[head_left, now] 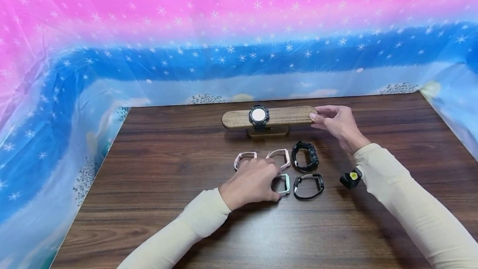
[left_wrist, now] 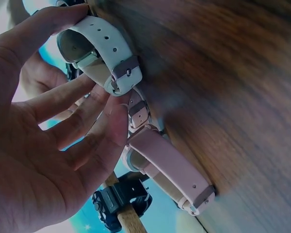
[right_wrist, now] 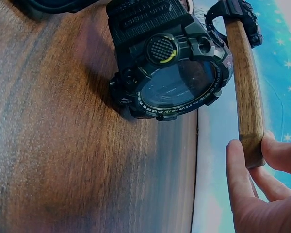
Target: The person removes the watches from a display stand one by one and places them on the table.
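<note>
My left hand (head_left: 248,182) reaches over the tabletop and holds a pale mint watch (head_left: 287,184) between thumb and fingers. In the left wrist view its light strap (left_wrist: 106,39) forms a buckled loop, the thumb at one side and fingertips at the other. With thumb and fingers, my right hand (head_left: 340,123) pinches the right end of a wooden watch stand (head_left: 293,115). Around the stand's bar sits a black watch (head_left: 258,115) with a bright round face. Just beyond the left fingers lie two pink watches, one on the left (head_left: 237,162) and one on the right (head_left: 287,157).
A chunky black watch (head_left: 313,159) stands on its side in front of the stand. Nearer me is a slim black watch (head_left: 320,182). The dark wooden table (head_left: 157,157) meets a pink and blue snowflake cloth (head_left: 209,61) at its back and sides.
</note>
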{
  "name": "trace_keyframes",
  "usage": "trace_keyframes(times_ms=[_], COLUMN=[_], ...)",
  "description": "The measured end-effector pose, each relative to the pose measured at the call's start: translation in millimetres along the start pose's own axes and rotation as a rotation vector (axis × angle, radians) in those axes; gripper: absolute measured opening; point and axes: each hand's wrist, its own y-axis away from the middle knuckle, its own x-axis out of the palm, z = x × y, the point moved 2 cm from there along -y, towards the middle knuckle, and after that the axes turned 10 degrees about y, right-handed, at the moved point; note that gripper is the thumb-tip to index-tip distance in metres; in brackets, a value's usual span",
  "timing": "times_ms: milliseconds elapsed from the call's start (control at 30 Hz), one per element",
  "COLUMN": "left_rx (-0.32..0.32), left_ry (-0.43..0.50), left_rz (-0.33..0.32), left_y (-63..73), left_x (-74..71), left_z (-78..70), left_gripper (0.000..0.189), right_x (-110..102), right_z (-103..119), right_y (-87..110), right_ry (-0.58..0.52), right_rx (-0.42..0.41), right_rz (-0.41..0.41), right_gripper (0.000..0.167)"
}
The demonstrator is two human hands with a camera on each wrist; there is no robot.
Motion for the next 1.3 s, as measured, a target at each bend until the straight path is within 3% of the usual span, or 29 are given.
trace_keyframes(times_ms=[333, 633, 767, 900, 1000, 1300], left_rx=[-0.004, -0.007, -0.022, -0.034, -0.046, -0.127], left_ry=[-0.026, -0.014, 0.019, 0.113, 0.158, 0.168], left_rz=[-0.001, -0.009, -0.022, -0.051, -0.102, -0.277], left_y=[-2.3, 2.9, 6.6, 8.2, 8.3, 1.9], left_x=[3.2, -2.4, -13.9, -32.3, -47.7, -80.5], left_z=[-1.2, -0.1, 1.5, 7.0, 13.7, 42.6], left_gripper=[0.034, 0.047, 0.049, 0.054, 0.064, 0.064], right_x=[0, 0, 0, 0, 0, 0], right_z=[0, 0, 0, 1, 1, 1], right_y=[-0.1, 0.2, 0.5, 0.7, 0.8, 0.4], right_ry=[0.017, 0.006, -0.008, -0.007, 0.003, 0.005], right_rx=[0.008, -0.001, -0.007, -0.004, -0.001, 0.001], right_rz=[0.002, -0.001, -0.005, -0.004, -0.004, 0.002], right_gripper=[0.054, 0.055, 0.055, 0.055, 0.055, 0.055])
